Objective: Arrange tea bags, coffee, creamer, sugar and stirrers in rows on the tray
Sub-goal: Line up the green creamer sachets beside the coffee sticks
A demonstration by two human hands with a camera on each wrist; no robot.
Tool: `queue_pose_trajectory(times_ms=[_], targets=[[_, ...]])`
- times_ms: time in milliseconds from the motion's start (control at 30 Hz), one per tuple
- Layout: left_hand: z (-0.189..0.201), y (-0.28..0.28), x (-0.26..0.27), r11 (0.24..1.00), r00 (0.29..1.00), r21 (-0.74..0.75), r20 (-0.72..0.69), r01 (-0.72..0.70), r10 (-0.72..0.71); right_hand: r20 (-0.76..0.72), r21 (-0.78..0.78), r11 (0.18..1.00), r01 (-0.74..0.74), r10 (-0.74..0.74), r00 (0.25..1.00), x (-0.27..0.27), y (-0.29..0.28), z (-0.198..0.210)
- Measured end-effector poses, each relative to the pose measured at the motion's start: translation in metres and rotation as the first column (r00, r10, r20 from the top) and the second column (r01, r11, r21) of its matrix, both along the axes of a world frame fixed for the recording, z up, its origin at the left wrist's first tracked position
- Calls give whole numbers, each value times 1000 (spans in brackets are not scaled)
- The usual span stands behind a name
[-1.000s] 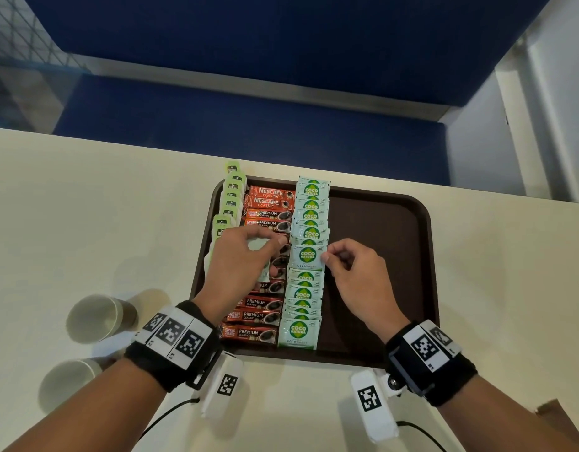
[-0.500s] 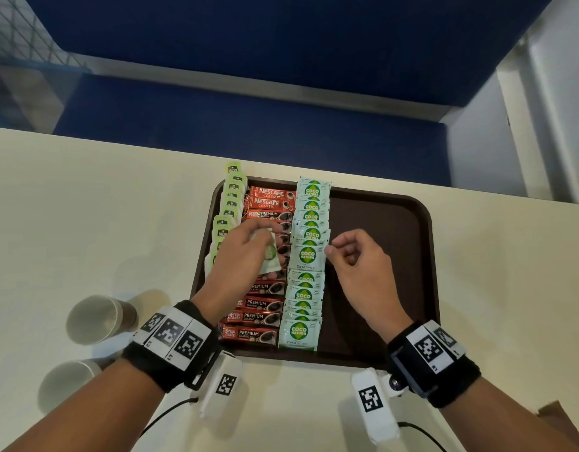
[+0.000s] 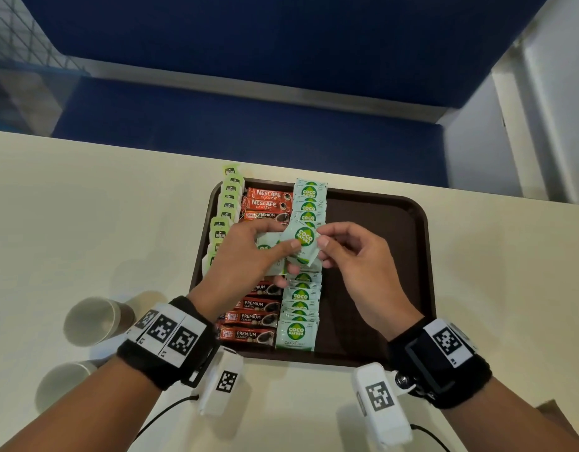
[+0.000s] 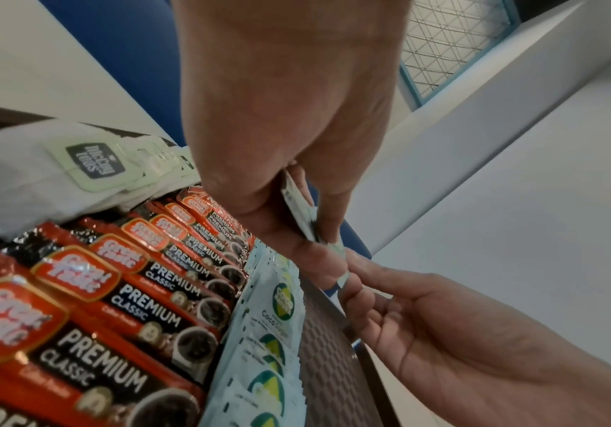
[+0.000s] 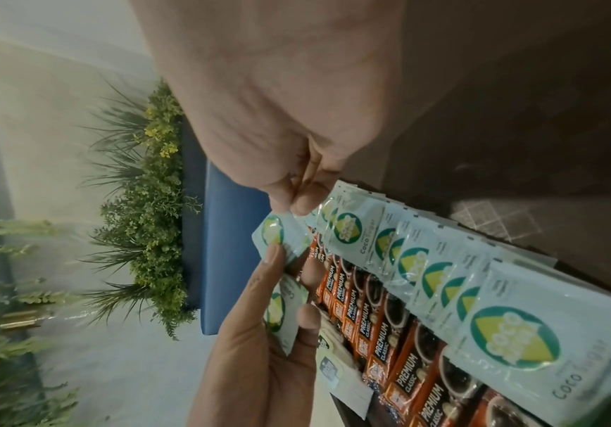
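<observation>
A dark brown tray (image 3: 379, 223) holds three rows: green-tagged tea bags (image 3: 229, 203), red coffee sachets (image 3: 255, 334) and pale green Coco sugar sachets (image 3: 297, 331). Above the middle of these rows my left hand (image 3: 275, 249) grips a small stack of sugar sachets (image 5: 282, 315). The top sugar sachet (image 3: 302, 238) is fanned out to the right. My right hand (image 3: 324, 236) pinches its right edge between thumb and forefinger, as the right wrist view shows at the sachet (image 5: 278, 237). The tray's right half is bare.
Two paper cups (image 3: 95, 321) (image 3: 63, 386) lie on the cream table left of the tray. A brown object (image 3: 562, 419) shows at the lower right edge. Beyond the table's far edge is a blue bench.
My left hand has lifted off the coffee row with sugar sachets in it. My right hand has left the sugar row and taken hold of the top sachet.
</observation>
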State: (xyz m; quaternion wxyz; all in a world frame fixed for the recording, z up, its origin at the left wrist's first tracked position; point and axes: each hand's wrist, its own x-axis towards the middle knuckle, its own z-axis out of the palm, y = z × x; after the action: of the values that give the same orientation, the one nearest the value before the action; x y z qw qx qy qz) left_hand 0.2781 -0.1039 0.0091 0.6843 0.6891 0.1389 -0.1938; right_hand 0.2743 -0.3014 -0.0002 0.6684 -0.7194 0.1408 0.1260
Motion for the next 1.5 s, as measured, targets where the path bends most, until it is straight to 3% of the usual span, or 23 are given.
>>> queue_pose_trajectory(times_ms=[67,233,333,433,600,967,1133,1367,1500], targets=[[-1,2,0,1000,1000,2,-13,12,-12,4,10,1000,-5,5,1000,-2,-1,1],[-2,4,-1,998,999,51,-9,31,-30,-42,-35,984,-175,174,984,-2,-5,5],[-3,3,-3,995,999,97,-1,36,-36,-51,-8,989,-145,144,988,-1,-8,2],[-5,4,-4,990,1000,141,15,-7,5,26,-152,983,-103,108,994,-1,-15,-7],[-12,13,-6,977,991,172,-22,-127,133,52,-308,932,-192,218,975,-10,-22,-24],[-12,12,-9,979,994,174,-28,-102,109,150,-427,886,-179,264,953,-16,-18,-41],[-12,13,-9,981,994,167,-31,-101,108,163,-464,870,-168,270,949,-14,-17,-41],[-11,13,-8,988,994,132,-64,-84,93,130,-396,908,-135,201,971,-16,-15,-39],[-5,9,-10,981,999,188,-11,-40,43,119,-379,917,-122,180,976,-16,-15,-38]])
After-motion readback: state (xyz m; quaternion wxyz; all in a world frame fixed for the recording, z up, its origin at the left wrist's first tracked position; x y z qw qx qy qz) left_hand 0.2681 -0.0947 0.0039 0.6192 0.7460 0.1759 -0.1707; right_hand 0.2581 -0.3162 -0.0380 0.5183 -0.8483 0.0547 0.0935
